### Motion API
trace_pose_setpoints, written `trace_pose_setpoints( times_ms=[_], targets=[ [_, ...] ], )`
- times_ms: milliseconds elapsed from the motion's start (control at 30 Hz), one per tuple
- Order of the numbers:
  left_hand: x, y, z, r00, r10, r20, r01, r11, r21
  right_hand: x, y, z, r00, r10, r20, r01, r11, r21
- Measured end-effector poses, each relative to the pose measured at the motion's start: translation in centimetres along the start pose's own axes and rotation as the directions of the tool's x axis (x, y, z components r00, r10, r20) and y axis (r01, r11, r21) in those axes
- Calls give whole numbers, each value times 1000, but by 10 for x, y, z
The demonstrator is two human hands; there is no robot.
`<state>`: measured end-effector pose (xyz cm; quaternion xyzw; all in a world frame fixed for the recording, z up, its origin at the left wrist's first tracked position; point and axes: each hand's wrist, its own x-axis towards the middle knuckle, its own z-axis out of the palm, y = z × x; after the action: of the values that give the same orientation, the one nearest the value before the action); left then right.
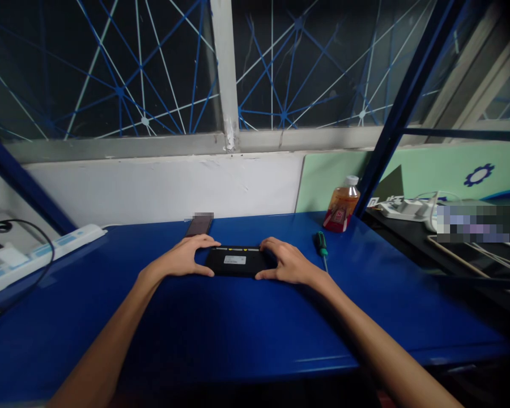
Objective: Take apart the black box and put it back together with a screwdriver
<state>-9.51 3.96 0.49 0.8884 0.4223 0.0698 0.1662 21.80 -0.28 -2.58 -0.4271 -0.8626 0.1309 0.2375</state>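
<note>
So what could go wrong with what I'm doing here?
The screwdriver lies loose beside your right hand; your arm might knock it.
The phone is just beyond your left hand and could get nudged.
You're holding the black box only by its ends, so it might slip if one hand loosens.

Dark windows (174, 68) at twelve, crossed by blue and white lines (119, 90); white wall (174, 184) beneath. Green panel (318, 175) towards two. Blue post (408, 96) beside it. Blue tabletop (212, 334) towards six.
</note>
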Motion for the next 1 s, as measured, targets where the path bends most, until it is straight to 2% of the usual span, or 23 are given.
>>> trace_pose_setpoints(
  times_ms=[333,567,1000],
  targets=[
    [-1,2,4,999,-45,27,44,997,59,-1,0,0,1000,5,12,-5,999,46],
    [4,9,10,998,29,-57,-23,995,99,0,3,0,1000,-6,13,6,999,37],
    [5,8,12,998,40,-46,-34,993,109,2,5,0,1000,-20,-9,20,1000,-10]
  ],
)
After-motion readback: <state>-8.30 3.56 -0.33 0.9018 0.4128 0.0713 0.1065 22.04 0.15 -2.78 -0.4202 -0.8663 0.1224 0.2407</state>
